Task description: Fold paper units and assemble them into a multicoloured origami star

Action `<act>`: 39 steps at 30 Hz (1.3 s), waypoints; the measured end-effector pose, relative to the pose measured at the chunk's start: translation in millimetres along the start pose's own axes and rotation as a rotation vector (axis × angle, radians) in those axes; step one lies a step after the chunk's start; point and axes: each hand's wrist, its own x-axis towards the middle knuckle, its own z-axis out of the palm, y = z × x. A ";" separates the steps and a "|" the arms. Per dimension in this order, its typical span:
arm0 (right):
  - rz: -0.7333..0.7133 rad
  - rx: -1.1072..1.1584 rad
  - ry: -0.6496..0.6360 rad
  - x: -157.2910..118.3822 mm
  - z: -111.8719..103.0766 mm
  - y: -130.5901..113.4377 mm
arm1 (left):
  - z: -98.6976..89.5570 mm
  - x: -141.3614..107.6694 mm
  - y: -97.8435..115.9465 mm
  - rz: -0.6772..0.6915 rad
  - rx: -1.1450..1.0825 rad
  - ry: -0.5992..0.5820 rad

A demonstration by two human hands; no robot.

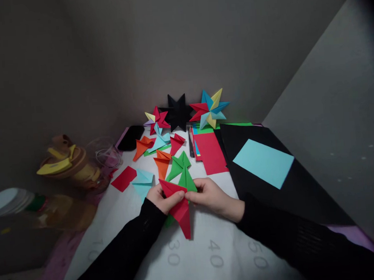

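My left hand (161, 199) pinches a red folded paper piece (180, 208), its thumb pressed on top. From the other side my right hand (210, 197) grips a green folded paper piece (186, 180) where it meets the red one. The two pieces overlap between my thumbs; how they join is hidden by the fingers. A bit of green paper also shows beneath my left hand. Just beyond lie an orange folded piece (163, 162) and another green folded piece (178, 165). A light blue folded piece (143, 181) lies left of my left hand.
Behind stand a black paper star (178, 112) and a multicoloured star (209, 108). Red paper sheets (212, 155) and a light blue sheet (263, 160) on black card (253, 131) lie right. A phone (131, 138), a lidded jar (44, 207) and a brown cup (87, 174) are left.
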 end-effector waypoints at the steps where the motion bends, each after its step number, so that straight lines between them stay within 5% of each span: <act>1: 0.016 0.014 -0.011 -0.1 0.4 0.7 | 1.2 -0.8 -0.7 -0.003 -0.013 0.011; 8: 0.013 0.081 -0.018 -0.5 -1.6 3.3 | 0.9 -0.4 -3.5 0.022 -0.028 0.052; 17: 0.041 0.118 -0.068 -1.4 -11.6 6.1 | -23.6 7.1 1.4 0.324 0.306 0.010; 23: 0.006 0.056 -0.032 -0.9 -13.5 7.2 | -29.7 6.1 8.4 0.379 0.500 0.008; 31: -0.019 -0.043 -0.018 -0.1 -9.9 5.4 | -27.9 5.1 16.1 0.264 0.588 -0.007; 39: 0.104 0.127 0.005 1.2 -11.3 11.3 | -30.0 6.1 13.9 0.457 0.625 -0.092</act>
